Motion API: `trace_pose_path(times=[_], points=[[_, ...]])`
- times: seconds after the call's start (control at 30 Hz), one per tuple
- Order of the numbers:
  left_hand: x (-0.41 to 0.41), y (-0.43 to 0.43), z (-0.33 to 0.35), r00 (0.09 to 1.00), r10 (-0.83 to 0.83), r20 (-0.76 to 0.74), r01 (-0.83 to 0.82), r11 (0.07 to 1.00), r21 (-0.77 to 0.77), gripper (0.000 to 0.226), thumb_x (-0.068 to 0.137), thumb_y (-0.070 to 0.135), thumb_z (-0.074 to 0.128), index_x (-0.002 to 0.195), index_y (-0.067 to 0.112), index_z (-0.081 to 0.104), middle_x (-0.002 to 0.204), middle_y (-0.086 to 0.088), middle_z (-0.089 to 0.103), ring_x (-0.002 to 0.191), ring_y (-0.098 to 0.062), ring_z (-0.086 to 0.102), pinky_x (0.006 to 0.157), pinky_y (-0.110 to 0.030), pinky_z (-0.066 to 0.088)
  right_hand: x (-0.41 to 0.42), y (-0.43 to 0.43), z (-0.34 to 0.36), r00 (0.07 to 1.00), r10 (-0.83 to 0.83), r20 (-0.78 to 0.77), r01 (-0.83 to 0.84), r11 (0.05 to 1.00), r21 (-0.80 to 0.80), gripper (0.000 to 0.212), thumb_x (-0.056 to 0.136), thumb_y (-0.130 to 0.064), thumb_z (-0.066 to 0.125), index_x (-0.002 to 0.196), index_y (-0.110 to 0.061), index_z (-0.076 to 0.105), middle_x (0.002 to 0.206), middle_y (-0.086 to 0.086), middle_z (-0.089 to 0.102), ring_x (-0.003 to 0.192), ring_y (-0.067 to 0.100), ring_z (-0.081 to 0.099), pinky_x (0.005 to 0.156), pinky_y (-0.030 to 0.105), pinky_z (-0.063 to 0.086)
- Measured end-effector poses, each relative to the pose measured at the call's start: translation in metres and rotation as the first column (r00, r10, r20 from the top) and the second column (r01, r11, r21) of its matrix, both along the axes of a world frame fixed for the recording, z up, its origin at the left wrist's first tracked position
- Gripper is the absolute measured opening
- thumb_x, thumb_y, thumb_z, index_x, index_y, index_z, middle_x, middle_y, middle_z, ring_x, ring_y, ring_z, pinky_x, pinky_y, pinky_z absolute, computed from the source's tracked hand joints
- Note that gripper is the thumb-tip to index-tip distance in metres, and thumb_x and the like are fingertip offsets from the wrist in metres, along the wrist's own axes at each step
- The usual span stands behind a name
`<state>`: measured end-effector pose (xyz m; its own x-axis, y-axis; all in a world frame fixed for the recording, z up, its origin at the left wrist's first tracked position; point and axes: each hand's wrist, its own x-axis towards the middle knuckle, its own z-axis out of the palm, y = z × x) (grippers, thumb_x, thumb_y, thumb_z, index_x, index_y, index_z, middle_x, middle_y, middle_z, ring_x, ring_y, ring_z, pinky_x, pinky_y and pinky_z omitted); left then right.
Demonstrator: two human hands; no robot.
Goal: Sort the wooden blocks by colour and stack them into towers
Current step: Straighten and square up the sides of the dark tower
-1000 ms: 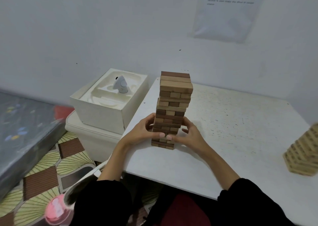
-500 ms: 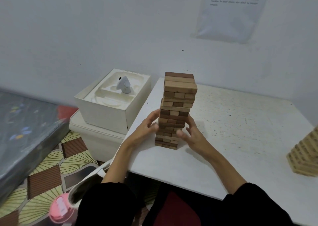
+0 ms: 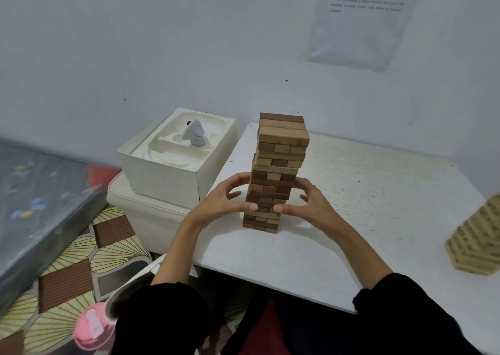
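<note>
A tall tower of mixed brown and tan wooden blocks (image 3: 278,165) stands upright near the left edge of the white table (image 3: 365,192). My left hand (image 3: 221,200) cups its lower left side and my right hand (image 3: 311,206) its lower right side. Both thumbs press on the front face low down, and the fingers curl round the sides. Neither hand lifts a block. A second tower of light-coloured blocks (image 3: 476,238) leans at the table's right edge, partly cut off by the frame.
A white open box with a small white device (image 3: 176,162) sits on a cream container just left of the table. A pink-capped bottle (image 3: 92,327) lies on the patterned floor. A wall with a paper sheet (image 3: 362,22) rises behind.
Both hands have slid up from the tower's base to its lower middle. The fingers have loosened and spread a little. The tower stands in the same place.
</note>
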<state>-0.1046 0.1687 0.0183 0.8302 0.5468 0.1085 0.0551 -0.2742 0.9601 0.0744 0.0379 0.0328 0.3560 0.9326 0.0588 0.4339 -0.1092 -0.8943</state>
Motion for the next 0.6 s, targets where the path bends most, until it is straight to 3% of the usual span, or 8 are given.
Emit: trace_pose_path(times=[0.33, 0.4, 0.47, 0.53, 0.6], points=[[0.004, 0.003, -0.002, 1.0, 0.011, 0.027, -0.012, 1.0, 0.016, 0.067, 0.064, 0.039, 0.078, 0.125, 0.023, 0.057, 0.125, 0.007, 0.062, 0.123, -0.013, 0.052, 0.111, -0.049, 0.033, -0.01, -0.002, 0.004, 0.999, -0.04, 0.017, 0.039, 0.997, 0.066, 0.055, 0.054, -0.046, 0.076, 0.101, -0.048, 0.047, 0.135, -0.002, 0.047, 0.123, 0.012, 0.042, 0.099, 0.025, 0.03], [0.004, 0.004, -0.002, 1.0, -0.003, 0.016, 0.002, 1.0, 0.023, 0.07, 0.062, 0.041, 0.078, 0.126, 0.024, 0.055, 0.127, 0.007, 0.06, 0.124, -0.012, 0.051, 0.111, -0.049, 0.032, -0.011, -0.003, 0.004, 0.999, -0.038, 0.033, 0.036, 0.998, 0.047, 0.064, 0.053, -0.052, 0.076, 0.109, -0.047, 0.046, 0.139, -0.001, 0.044, 0.127, 0.013, 0.04, 0.105, 0.031, 0.031], [0.003, 0.004, 0.003, 1.0, 0.0, -0.005, 0.001, 1.0, 0.023, 0.08, 0.058, 0.053, 0.077, 0.13, 0.032, 0.049, 0.137, 0.008, 0.051, 0.131, -0.008, 0.043, 0.114, -0.047, 0.029, -0.013, -0.005, 0.004, 0.999, -0.022, 0.027, 0.022, 1.0, 0.022, 0.087, 0.051, -0.068, 0.071, 0.128, -0.045, 0.037, 0.146, -0.002, 0.035, 0.133, 0.014, 0.033, 0.11, 0.036, 0.028], [0.002, 0.004, 0.011, 1.0, 0.009, 0.011, -0.009, 1.0, 0.019, 0.092, 0.055, 0.079, 0.067, 0.134, 0.043, 0.035, 0.15, 0.013, 0.033, 0.138, -0.003, 0.03, 0.116, -0.039, 0.024, -0.016, -0.007, 0.005, 1.0, -0.01, -0.013, 0.011, 0.999, 0.041, 0.108, 0.05, -0.088, 0.055, 0.143, -0.044, 0.02, 0.153, -0.006, 0.023, 0.139, 0.014, 0.025, 0.11, 0.039, 0.024], [0.001, 0.004, 0.017, 0.998, -0.007, 0.065, 0.005, 0.999, 0.039, 0.101, 0.057, 0.092, 0.047, 0.142, 0.044, 0.021, 0.153, 0.023, 0.018, 0.141, 0.003, 0.019, 0.117, -0.035, 0.02, -0.021, -0.008, 0.01, 0.999, -0.015, -0.045, 0.019, 0.996, 0.085, 0.116, 0.047, -0.098, 0.037, 0.145, -0.047, 0.004, 0.157, -0.011, 0.008, 0.142, 0.007, 0.014, 0.108, 0.036, 0.017]])
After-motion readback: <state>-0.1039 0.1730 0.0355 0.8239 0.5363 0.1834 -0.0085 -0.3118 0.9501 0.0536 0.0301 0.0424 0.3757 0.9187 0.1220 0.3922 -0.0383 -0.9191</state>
